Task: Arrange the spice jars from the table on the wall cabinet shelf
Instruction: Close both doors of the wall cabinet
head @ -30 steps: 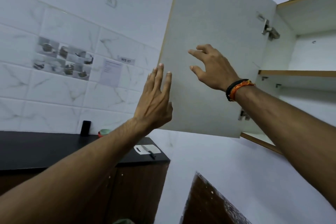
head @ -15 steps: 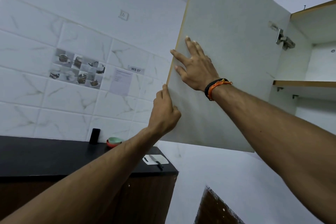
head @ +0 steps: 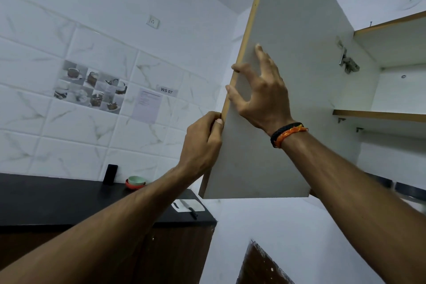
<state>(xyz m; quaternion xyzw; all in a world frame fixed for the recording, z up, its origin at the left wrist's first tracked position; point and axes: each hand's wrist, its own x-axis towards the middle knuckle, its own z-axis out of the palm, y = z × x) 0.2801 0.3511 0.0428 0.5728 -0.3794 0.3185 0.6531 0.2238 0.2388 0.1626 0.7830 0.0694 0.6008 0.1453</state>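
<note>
The wall cabinet's grey door (head: 297, 57) hangs swung wide open, hinged at the right. My left hand (head: 202, 143) grips its wooden free edge from outside, fingers curled around it. My right hand (head: 260, 92) lies on the door's inner face with the fingertips hooked over the same edge, higher up. Inside the cabinet a bare shelf (head: 380, 115) with a wooden front shows at the right. No spice jars are visible.
A black counter (head: 57, 200) runs along the tiled wall at the lower left. On it stand a dark phone (head: 110, 174), stacked small bowls (head: 136, 182) and a white cutting board with a knife (head: 190, 207). A dark brown table corner (head: 262, 267) shows at the bottom.
Both hands reached the door's free edge and took hold of it. The door has swung further open to the left, and my view has tilted upward.
</note>
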